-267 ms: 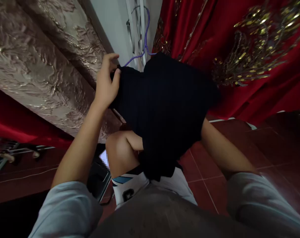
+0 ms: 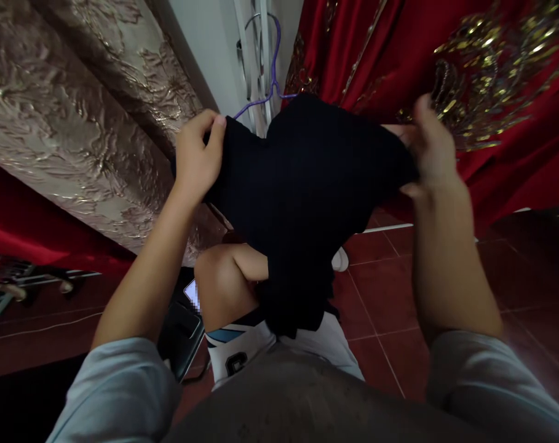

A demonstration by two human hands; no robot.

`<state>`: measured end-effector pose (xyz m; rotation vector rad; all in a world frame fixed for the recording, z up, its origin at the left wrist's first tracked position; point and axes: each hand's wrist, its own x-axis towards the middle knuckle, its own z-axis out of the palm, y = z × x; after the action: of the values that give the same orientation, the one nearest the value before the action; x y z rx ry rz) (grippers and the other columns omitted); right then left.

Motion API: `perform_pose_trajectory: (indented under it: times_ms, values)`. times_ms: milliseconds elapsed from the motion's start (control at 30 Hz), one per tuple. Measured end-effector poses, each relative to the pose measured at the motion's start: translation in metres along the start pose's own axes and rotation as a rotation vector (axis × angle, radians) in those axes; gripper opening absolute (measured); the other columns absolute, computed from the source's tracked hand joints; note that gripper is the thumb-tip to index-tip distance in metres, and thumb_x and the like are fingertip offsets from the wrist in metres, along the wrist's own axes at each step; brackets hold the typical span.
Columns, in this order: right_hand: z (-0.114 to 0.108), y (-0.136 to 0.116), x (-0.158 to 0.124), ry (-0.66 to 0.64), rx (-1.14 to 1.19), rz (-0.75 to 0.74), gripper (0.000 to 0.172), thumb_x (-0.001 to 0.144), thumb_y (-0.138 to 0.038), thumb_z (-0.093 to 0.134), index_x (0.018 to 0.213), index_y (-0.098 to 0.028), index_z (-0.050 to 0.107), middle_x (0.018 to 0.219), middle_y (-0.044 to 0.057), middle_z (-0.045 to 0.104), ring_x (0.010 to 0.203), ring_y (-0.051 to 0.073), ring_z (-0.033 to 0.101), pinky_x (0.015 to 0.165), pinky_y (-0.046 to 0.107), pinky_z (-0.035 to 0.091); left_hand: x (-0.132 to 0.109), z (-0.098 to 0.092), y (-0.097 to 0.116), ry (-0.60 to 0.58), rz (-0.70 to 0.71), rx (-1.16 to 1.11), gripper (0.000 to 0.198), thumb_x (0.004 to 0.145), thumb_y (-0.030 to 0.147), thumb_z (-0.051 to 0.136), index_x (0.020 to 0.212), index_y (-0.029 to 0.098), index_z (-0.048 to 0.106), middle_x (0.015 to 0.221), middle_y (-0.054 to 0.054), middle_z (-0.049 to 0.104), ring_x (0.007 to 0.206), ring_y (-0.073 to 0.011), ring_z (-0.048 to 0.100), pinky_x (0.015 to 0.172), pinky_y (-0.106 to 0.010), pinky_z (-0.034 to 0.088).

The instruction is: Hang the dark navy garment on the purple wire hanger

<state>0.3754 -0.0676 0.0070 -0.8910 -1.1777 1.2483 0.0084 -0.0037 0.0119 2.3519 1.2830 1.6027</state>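
A black garment (image 2: 302, 197) hangs on a purple hanger (image 2: 273, 67) in front of me, its lower part draping down over my raised knee (image 2: 219, 277). My left hand (image 2: 197, 157) is closed on the garment's left shoulder, fingers pinched over the cloth edge. At the garment's right shoulder, my right hand (image 2: 429, 151) grips the fabric between thumb and fingers.
A gold embossed curtain (image 2: 76, 111) hangs at left and a red sequined cloth (image 2: 468, 80) at right. White rails (image 2: 256, 55) stand behind the hanger. A phone (image 2: 192, 294) lies on a dark object by my knee. Red floor tiles (image 2: 514, 277) spread to the right.
My right hand has come out from under the garment and taken hold of its right shoulder. My left hand has closed more tightly on the left shoulder.
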Motion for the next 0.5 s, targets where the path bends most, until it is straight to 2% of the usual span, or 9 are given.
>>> perform_pose_trajectory:
  times_ms: [67, 100, 133, 233, 333, 400, 500]
  values:
    - [0.009, -0.015, -0.009, 0.034, -0.070, -0.097, 0.023, 0.085, -0.035, 0.078, 0.080, -0.013, 0.073, 0.072, 0.003, 0.070, 0.064, 0.012, 0.067, 0.055, 0.022, 0.049, 0.005, 0.007, 0.016, -0.051, 0.068, -0.055, 0.052, 0.099, 0.072, 0.047, 0.111, 0.027, 0.070, 0.107, 0.000, 0.074, 0.097, -0.0202, 0.064, 0.095, -0.042, 0.049]
    - [0.016, -0.021, -0.012, 0.058, -0.085, -0.169, 0.012, 0.084, -0.023, 0.078, 0.080, -0.012, 0.074, 0.071, 0.003, 0.070, 0.067, 0.013, 0.069, 0.058, 0.022, 0.051, 0.007, 0.010, 0.024, -0.065, 0.107, -0.081, 0.052, 0.100, 0.070, 0.046, 0.122, 0.027, 0.067, 0.118, -0.001, 0.072, 0.106, -0.0207, 0.065, 0.100, -0.042, 0.049]
    - [0.023, -0.025, -0.014, 0.067, -0.082, -0.219, 0.008, 0.086, -0.017, 0.073, 0.080, -0.012, 0.074, 0.072, 0.004, 0.071, 0.073, 0.014, 0.071, 0.063, 0.023, 0.053, 0.008, 0.011, 0.031, -0.062, 0.144, -0.098, 0.051, 0.102, 0.068, 0.046, 0.130, 0.028, 0.064, 0.127, -0.002, 0.069, 0.115, -0.0209, 0.064, 0.105, -0.042, 0.048]
    - [0.039, -0.027, -0.016, 0.131, -0.041, -0.321, 0.020, 0.093, -0.015, 0.061, 0.077, -0.014, 0.073, 0.072, 0.004, 0.070, 0.083, 0.017, 0.072, 0.074, 0.028, 0.057, 0.005, 0.007, 0.044, 0.028, 0.201, -0.123, 0.046, 0.102, 0.062, 0.052, 0.135, 0.032, 0.059, 0.138, 0.000, 0.063, 0.131, -0.0198, 0.056, 0.117, -0.040, 0.042]
    - [0.049, -0.015, -0.027, 0.164, -0.058, -0.453, 0.015, 0.093, -0.023, 0.064, 0.081, -0.018, 0.071, 0.075, 0.002, 0.066, 0.074, 0.014, 0.066, 0.071, 0.028, 0.054, -0.001, -0.003, 0.046, 0.055, 0.104, -0.262, 0.043, 0.099, 0.061, 0.058, 0.126, 0.028, 0.063, 0.127, -0.001, 0.068, 0.123, -0.0211, 0.062, 0.113, -0.045, 0.047]
    - [0.060, -0.003, -0.044, 0.068, -0.233, -0.533, 0.011, 0.095, -0.028, 0.064, 0.091, -0.021, 0.070, 0.082, 0.001, 0.065, 0.075, 0.014, 0.062, 0.071, 0.028, 0.051, -0.006, -0.010, 0.047, -0.004, -0.085, -0.441, 0.038, 0.103, 0.057, 0.054, 0.120, 0.025, 0.066, 0.121, -0.003, 0.071, 0.116, -0.0224, 0.067, 0.108, -0.048, 0.052]
    - [0.081, 0.016, -0.075, -0.339, -0.609, -0.514, 0.013, 0.096, -0.035, 0.064, 0.103, -0.024, 0.068, 0.093, 0.002, 0.064, 0.083, 0.018, 0.061, 0.076, 0.031, 0.049, -0.019, -0.022, 0.052, -0.198, -0.353, -0.607, 0.046, 0.108, 0.055, 0.041, 0.113, 0.020, 0.070, 0.119, -0.009, 0.072, 0.116, -0.0259, 0.069, 0.100, -0.048, 0.058]
